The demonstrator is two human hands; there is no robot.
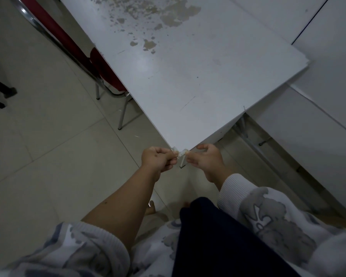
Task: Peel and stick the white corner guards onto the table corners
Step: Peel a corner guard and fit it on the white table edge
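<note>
The white table (188, 76) has a worn, chipped top, and its near corner points toward me. A small white corner guard (180, 153) sits right at that corner tip. My left hand (158, 159) pinches the guard's left side with fingers curled. My right hand (205, 157) pinches its right side from the other edge. Both hands press against the corner from opposite sides. Fingers hide much of the guard, so I cannot tell how fully it wraps the corner.
A red chair (106, 74) with chrome legs is tucked under the table's left edge. White cabinets (318, 108) stand close on the right. Pale tiled floor (48, 146) spreads to the left. My dark trouser leg (218, 236) is below.
</note>
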